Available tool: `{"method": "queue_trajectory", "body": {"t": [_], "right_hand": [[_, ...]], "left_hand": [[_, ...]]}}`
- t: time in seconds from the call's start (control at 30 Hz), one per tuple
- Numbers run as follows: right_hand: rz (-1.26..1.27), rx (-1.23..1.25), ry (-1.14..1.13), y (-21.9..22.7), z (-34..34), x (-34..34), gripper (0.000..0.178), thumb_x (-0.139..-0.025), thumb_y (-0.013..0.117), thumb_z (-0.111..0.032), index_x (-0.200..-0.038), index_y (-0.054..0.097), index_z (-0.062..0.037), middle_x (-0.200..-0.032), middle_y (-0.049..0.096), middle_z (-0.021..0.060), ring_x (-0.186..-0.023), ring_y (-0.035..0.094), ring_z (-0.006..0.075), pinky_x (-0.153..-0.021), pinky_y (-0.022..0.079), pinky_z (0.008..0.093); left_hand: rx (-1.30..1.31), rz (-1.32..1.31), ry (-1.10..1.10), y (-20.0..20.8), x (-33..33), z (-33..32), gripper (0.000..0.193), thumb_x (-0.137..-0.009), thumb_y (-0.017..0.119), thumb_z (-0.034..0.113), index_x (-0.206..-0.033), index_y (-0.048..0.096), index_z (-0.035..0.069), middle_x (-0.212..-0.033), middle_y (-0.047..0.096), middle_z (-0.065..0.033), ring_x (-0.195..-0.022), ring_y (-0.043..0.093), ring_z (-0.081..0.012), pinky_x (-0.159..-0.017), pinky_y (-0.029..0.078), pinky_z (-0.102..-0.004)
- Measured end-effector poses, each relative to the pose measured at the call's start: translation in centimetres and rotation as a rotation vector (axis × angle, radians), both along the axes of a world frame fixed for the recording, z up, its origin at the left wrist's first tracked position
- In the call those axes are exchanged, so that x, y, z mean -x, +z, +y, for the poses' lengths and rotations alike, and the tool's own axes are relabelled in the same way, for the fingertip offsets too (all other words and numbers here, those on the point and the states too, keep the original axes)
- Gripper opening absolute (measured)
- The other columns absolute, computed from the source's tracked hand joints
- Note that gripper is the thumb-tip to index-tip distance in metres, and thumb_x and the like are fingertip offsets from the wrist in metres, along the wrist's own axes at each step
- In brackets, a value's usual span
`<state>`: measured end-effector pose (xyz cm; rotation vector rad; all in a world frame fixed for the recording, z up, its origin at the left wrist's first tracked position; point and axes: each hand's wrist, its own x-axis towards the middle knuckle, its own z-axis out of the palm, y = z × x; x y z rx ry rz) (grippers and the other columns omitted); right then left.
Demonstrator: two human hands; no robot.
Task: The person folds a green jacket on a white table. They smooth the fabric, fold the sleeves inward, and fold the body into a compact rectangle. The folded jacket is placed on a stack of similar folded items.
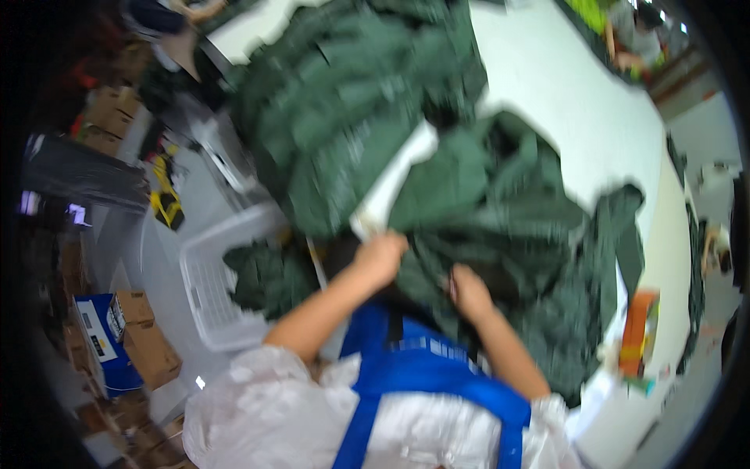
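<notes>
Dark green fabric (500, 207) lies rumpled across the white table in front of me, its near part hanging at the table's edge by my blue apron (414, 352). My left hand (380, 259) is closed on the left edge of this green fabric. To its right, my right hand (470, 291) is closed too, fingers pinched at a dark fold. Something small and dark may show at its fingertips, but blur hides what it is. Beyond both hands rises a big heap of the same green fabric (351, 117).
At my left a white plastic basket (199, 293) holds more green fabric. Cardboard boxes (148, 344) and a yellow-and-black object (166, 195) stand farther left. An orange box (639, 332) sits on the white table (601, 117) at right. Other people work at the far side.
</notes>
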<state>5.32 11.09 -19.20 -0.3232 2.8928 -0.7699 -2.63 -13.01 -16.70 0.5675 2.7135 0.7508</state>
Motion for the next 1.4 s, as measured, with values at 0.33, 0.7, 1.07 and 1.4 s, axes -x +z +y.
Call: {"method": "queue_trajectory", "body": {"t": [0.33, 0.7, 1.07, 1.4], "right_hand": [[0.154, 0.429, -0.26, 5.9, -4.2, 2.0, 0.025, -0.076, 0.073, -0.01, -0.092, 0.055, -0.0018, -0.08, 0.061, 0.0119, -0.07, 0.061, 0.0231, -0.065, 0.049, 0.0325], [0.082, 0.512, -0.397, 9.2, -4.5, 3.3, 0.051, -0.072, 0.074, -0.009, -0.108, 0.04, -0.0012, -0.076, 0.063, 0.0105, -0.063, 0.061, 0.0172, -0.062, 0.05, 0.0274], [0.228, 0.429, -0.526, 12.8, -0.7, 0.5, 0.034, -0.079, 0.056, 0.001, -0.112, 0.051, -0.0035, -0.071, 0.055, 0.0072, -0.061, 0.055, 0.0145, -0.063, 0.048, 0.0292], [-0.11, 1.184, -0.616, 15.3, 0.5, 1.3, 0.032, -0.091, 0.052, -0.009, -0.124, 0.049, -0.0091, -0.078, 0.047, -0.0058, -0.056, 0.036, 0.0008, -0.047, 0.027, 0.0175]], "left_hand": [[-0.254, -0.292, -0.342, 3.2, 1.4, 0.9, 0.039, -0.076, 0.056, 0.01, -0.111, 0.042, 0.002, -0.091, 0.059, -0.0257, -0.09, 0.057, -0.044, -0.075, 0.045, -0.0511], [0.016, -0.178, -0.58, 6.9, 2.0, 0.8, 0.047, -0.08, 0.052, 0.014, -0.126, 0.047, 0.007, -0.096, 0.063, -0.0215, -0.089, 0.061, -0.0378, -0.075, 0.048, -0.0449], [0.032, 0.094, -0.58, 12.4, 5.2, 0.7, 0.025, -0.074, 0.056, 0.009, -0.099, 0.058, 0.007, -0.087, 0.065, -0.0146, -0.085, 0.062, -0.0352, -0.073, 0.048, -0.0451], [-0.374, 0.328, -0.491, 14.8, 6.3, -0.1, 0.024, -0.075, 0.057, -0.002, -0.098, 0.06, 0.003, -0.095, 0.063, -0.0106, -0.089, 0.059, -0.0302, -0.081, 0.047, -0.0383]]}}
